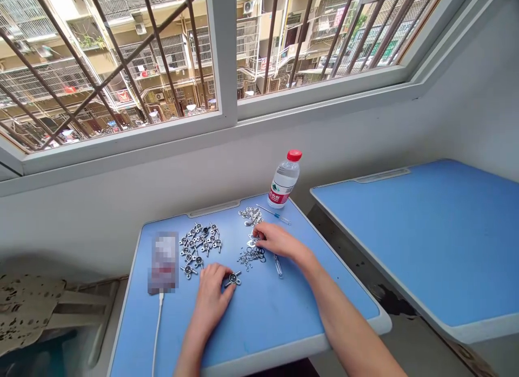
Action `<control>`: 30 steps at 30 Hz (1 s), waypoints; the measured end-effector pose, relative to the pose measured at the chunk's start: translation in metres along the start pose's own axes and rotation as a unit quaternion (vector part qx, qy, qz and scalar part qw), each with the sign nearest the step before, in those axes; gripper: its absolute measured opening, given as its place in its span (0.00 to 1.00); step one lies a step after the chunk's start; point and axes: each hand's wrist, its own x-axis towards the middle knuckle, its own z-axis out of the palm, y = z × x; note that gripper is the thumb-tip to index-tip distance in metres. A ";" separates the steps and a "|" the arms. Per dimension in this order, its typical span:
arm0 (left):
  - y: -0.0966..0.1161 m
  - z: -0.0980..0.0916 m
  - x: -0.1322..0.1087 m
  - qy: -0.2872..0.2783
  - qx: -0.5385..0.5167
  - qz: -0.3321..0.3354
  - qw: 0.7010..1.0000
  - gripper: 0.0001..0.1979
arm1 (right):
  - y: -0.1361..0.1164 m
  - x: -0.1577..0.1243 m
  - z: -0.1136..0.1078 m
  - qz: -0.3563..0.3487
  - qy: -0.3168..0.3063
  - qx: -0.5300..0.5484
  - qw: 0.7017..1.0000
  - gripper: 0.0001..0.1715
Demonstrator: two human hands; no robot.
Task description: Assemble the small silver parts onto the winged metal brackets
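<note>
My left hand (214, 291) rests on the blue desk with thumb and forefinger closed on a small silver metal fitting (233, 278), which has a round dark centre and short arms. Just beyond it lies a cluster of similar fittings (198, 242). My right hand (278, 239) reaches over the small parts, its fingertips pinched together by a flat silver piece (252, 244); what they hold, if anything, is hidden. Past those fingers is a pile of silver metal links (250, 215). Nearer me are dark rings (258, 253) and scattered tiny metal bits (245, 260).
A water bottle with a red cap (285, 179) stands at the desk's back right corner, near a thin screwdriver-like tool (274, 213). A short clear-handled tool (278, 266) lies by my right wrist. At left is a blurred phone (163, 262) with a white cable (157, 328).
</note>
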 end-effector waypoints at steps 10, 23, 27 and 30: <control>0.000 -0.001 0.002 0.003 -0.012 0.008 1.000 0.08 | 0.003 0.001 -0.008 0.005 0.088 0.011 0.996 0.04; 0.001 -0.004 0.001 -0.005 -0.017 0.007 1.000 0.12 | 0.001 0.014 0.004 0.081 0.168 -0.038 0.982 0.07; 0.004 -0.007 0.002 -0.014 -0.019 -0.001 1.000 0.12 | 0.010 0.013 -0.001 0.081 0.163 -0.038 0.983 0.02; 0.005 -0.008 0.002 -0.018 -0.017 -0.004 1.000 0.13 | 0.017 0.014 -0.003 0.086 0.168 -0.034 0.981 0.02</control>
